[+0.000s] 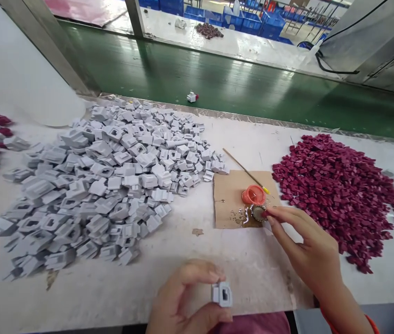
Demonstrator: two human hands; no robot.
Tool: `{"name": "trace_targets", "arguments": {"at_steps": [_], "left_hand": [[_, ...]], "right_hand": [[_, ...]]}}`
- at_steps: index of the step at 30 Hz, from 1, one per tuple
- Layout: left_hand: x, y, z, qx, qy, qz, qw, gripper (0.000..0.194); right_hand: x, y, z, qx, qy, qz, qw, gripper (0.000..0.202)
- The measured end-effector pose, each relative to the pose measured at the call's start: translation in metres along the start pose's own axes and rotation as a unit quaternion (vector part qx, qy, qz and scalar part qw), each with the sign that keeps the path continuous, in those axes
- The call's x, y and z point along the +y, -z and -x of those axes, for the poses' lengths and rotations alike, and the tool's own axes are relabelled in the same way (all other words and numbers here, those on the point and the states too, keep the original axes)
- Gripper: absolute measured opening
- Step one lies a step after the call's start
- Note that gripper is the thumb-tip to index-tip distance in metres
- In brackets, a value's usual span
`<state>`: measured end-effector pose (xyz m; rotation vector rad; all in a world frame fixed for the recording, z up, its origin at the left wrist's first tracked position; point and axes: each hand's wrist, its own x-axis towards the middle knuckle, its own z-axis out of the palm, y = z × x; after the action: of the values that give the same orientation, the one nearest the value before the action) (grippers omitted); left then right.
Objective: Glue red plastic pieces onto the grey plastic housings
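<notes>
My left hand [190, 297], near the front edge of the table, pinches a grey plastic housing [222, 294] between thumb and fingers, its rectangular opening turned up towards me. Over a piece of cardboard [223, 190], my right hand [308, 246] has thumb and forefinger closed on a small maroon plastic piece [265, 213], mostly hidden by the fingertips. That piece is at the rim of a bottle cap [258, 213]; whether it touches is unclear. Just behind the cap stands a small orange-red cup [253, 195]. Wet, shiny spots mark the cardboard around the cap.
A large heap of grey housings [113, 176] covers the left; a heap of maroon pieces [336, 195] lies right. A thin stick [242, 167] with a yellow tip rests on the cardboard. Beyond runs a green conveyor belt [238, 86], carrying one grey-and-maroon part [192, 97].
</notes>
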<state>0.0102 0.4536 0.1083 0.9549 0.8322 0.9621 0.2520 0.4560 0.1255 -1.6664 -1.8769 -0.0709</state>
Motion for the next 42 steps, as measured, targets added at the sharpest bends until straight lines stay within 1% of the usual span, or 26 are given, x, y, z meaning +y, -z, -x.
{"name": "trace_targets", "arguments": {"at_steps": [1, 2, 3, 5, 7, 10, 12, 13, 15, 17, 19, 21, 23, 25, 27, 31, 37, 42], "left_hand": [[0.0, 0.003, -0.002, -0.019, -0.046, -0.074, 0.996, 0.028], [-0.001, 0.005, -0.004, -0.036, -0.083, -0.142, 0.986, 0.029], [-0.001, 0.008, -0.005, -0.048, -0.11, -0.195, 0.974, 0.029], [-0.003, 0.01, -0.007, -0.05, -0.136, -0.259, 0.955, 0.026], [-0.005, 0.01, -0.005, -0.037, -0.142, -0.291, 0.945, 0.023], [-0.008, 0.005, -0.002, -0.014, -0.132, -0.298, 0.945, 0.019], [-0.009, 0.002, -0.002, -0.008, -0.137, -0.306, 0.942, 0.021], [-0.009, 0.001, -0.004, -0.008, -0.148, -0.321, 0.935, 0.024], [-0.009, 0.001, -0.008, -0.014, -0.189, -0.362, 0.913, 0.027], [-0.01, 0.001, -0.012, -0.015, -0.226, -0.403, 0.887, 0.024], [-0.011, 0.0, -0.014, -0.007, -0.245, -0.428, 0.87, 0.021], [-0.013, -0.002, -0.014, 0.001, -0.244, -0.448, 0.86, 0.023], [-0.015, -0.004, -0.013, 0.006, -0.241, -0.454, 0.858, 0.026], [-0.016, -0.005, -0.011, 0.008, -0.236, -0.454, 0.859, 0.027], [-0.016, -0.005, -0.01, 0.008, -0.232, -0.449, 0.863, 0.025], [-0.015, -0.004, -0.01, -0.006, -0.215, -0.446, 0.869, 0.018], [-0.016, -0.004, -0.01, -0.011, -0.216, -0.436, 0.873, 0.017], [-0.016, -0.004, -0.009, -0.01, -0.212, -0.434, 0.876, 0.017]], "right_hand": [[0.0, 0.0, -0.001, -0.003, 0.0, -0.001, 1.0, 0.016], [0.0, 0.0, -0.001, -0.005, 0.0, -0.003, 1.0, 0.017], [0.0, 0.0, -0.002, -0.008, 0.002, -0.004, 1.0, 0.018], [-0.001, 0.0, -0.003, -0.014, 0.004, -0.006, 1.0, 0.018], [-0.001, -0.001, -0.004, -0.018, 0.005, -0.004, 1.0, 0.018], [-0.002, -0.002, -0.007, -0.025, 0.003, 0.001, 1.0, 0.017], [-0.002, -0.002, -0.009, -0.023, 0.0, 0.003, 1.0, 0.017], [-0.002, -0.002, -0.01, -0.02, -0.002, 0.002, 1.0, 0.018], [-0.003, -0.002, -0.009, -0.012, -0.008, 0.002, 1.0, 0.018], [-0.006, -0.001, -0.005, 0.001, -0.027, -0.001, 1.0, 0.02], [-0.015, 0.0, 0.003, 0.024, -0.066, -0.032, 0.997, 0.025], [-0.028, 0.0, 0.013, 0.031, -0.115, -0.098, 0.988, 0.029], [-0.043, -0.002, 0.024, 0.007, -0.139, -0.179, 0.974, 0.029], [-0.058, -0.006, 0.031, -0.021, -0.124, -0.241, 0.962, 0.028], [-0.068, -0.012, 0.035, -0.026, -0.096, -0.274, 0.957, 0.031], [-0.074, -0.018, 0.034, -0.039, -0.056, -0.28, 0.958, 0.035], [-0.073, -0.017, 0.028, -0.073, -0.01, -0.259, 0.963, 0.034], [-0.071, -0.018, 0.028, -0.097, 0.039, -0.232, 0.967, 0.035]]}}
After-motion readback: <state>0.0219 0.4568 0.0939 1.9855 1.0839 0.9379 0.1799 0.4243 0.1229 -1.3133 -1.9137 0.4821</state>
